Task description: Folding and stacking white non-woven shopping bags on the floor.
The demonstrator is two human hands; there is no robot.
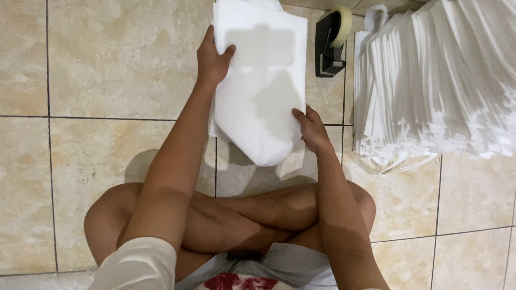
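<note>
We grip a white bag [258, 80] with left hand [212, 56] and right hand [312, 129]. A bag stack [430, 80] lies near a tape dispenser [330, 45].

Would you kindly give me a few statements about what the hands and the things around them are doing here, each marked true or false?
1. Both hands hold the white bag. True: the left hand grips its left edge and the right hand its lower right edge.
2. A tape dispenser stands on the tiled floor beyond the bag. True.
3. The big stack of white bags lies to the person's left. False: it lies to their right.
4. The person works at a table. False: they sit cross-legged on the floor.
5. The right hand rests on the tape dispenser. False: it holds the bag, apart from the dispenser.
</note>
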